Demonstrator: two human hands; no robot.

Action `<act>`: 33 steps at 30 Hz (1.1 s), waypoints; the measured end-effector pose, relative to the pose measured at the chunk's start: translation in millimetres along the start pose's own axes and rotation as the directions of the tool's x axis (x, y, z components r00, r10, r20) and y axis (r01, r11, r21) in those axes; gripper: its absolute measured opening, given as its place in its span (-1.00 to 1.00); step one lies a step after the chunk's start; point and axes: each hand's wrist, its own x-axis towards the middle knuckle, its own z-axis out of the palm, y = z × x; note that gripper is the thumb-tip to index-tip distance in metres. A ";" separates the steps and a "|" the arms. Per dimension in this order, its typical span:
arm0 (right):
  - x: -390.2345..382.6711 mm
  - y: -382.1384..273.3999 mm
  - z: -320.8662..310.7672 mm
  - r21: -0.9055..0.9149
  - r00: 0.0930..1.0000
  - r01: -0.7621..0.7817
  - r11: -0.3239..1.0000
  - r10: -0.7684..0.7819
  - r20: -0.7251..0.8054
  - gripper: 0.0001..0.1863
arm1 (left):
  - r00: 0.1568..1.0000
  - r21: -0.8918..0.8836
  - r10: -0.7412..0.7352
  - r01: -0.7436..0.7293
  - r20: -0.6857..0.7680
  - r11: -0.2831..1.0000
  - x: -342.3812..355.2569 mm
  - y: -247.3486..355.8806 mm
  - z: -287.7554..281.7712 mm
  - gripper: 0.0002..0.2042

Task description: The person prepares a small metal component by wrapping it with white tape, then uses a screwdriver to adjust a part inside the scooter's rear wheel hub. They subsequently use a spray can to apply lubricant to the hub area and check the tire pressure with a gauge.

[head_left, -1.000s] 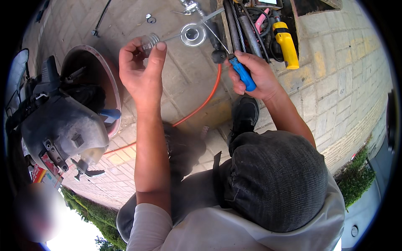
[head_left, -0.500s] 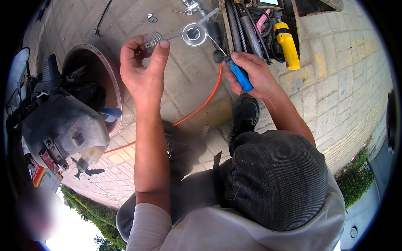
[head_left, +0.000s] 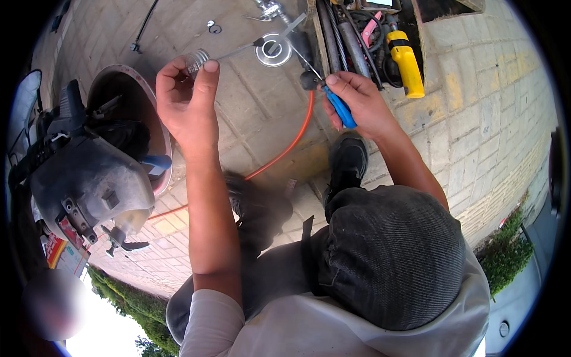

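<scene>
My left hand (head_left: pixel 189 110) is closed on a metal coil spring (head_left: pixel 198 61), gripped between thumb and fingers above the paving. In my right hand (head_left: pixel 360 101) is a tool with a blue handle (head_left: pixel 340 108); a long thin metal shaft (head_left: pixel 304 60) slants from it toward the upper left. What kind of tool it is, I cannot tell. Between my hands and farther off lies a round metal disc (head_left: pixel 266 58) with a raised centre. Across it rests a slender tool (head_left: pixel 290 28) with a pale handle and a thin shaft pointing toward the spring.
At the upper right stands a toolbox (head_left: pixel 319 44) holding metal rods and a yellow-handled tool (head_left: pixel 406 64). An orange hose (head_left: pixel 295 143) curves over the paving. On the left are a reddish round tub (head_left: pixel 168 134) and a grey machine body (head_left: pixel 95 175). A metal fitting (head_left: pixel 272 11) lies far off.
My left hand has moved to the left with the spring, away from the disc. My right hand and the blue-handled tool have hardly shifted.
</scene>
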 end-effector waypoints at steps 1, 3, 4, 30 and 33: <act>0.8 1.5 -0.5 -0.020 1.000 -0.001 1.000 0.001 -0.003 -0.64 | 0.999 0.001 0.027 -0.027 0.025 1.000 1.0 4.8 0.1 -0.72; 1.2 1.5 0.2 -0.069 1.000 -0.002 0.998 0.001 -0.009 -0.64 | 0.999 -0.012 0.003 -0.002 0.047 1.000 1.9 15.3 2.9 -0.70; 1.1 0.4 1.8 -0.098 1.000 -0.001 0.995 0.000 -0.012 -0.64 | 0.998 -0.019 -0.009 0.010 0.059 1.000 1.9 17.7 3.8 -0.68; -4.8 5.7 12.6 -0.631 0.854 0.350 0.692 -0.513 -0.088 -0.64 | 0.999 -0.096 0.034 -0.031 0.030 0.995 14.8 49.1 -14.5 -0.69; -5.1 4.0 13.8 -0.653 0.843 0.361 0.666 -0.533 -0.078 -0.66 | 0.996 -0.083 -0.040 0.046 0.077 0.996 21.2 38.2 -27.0 -0.70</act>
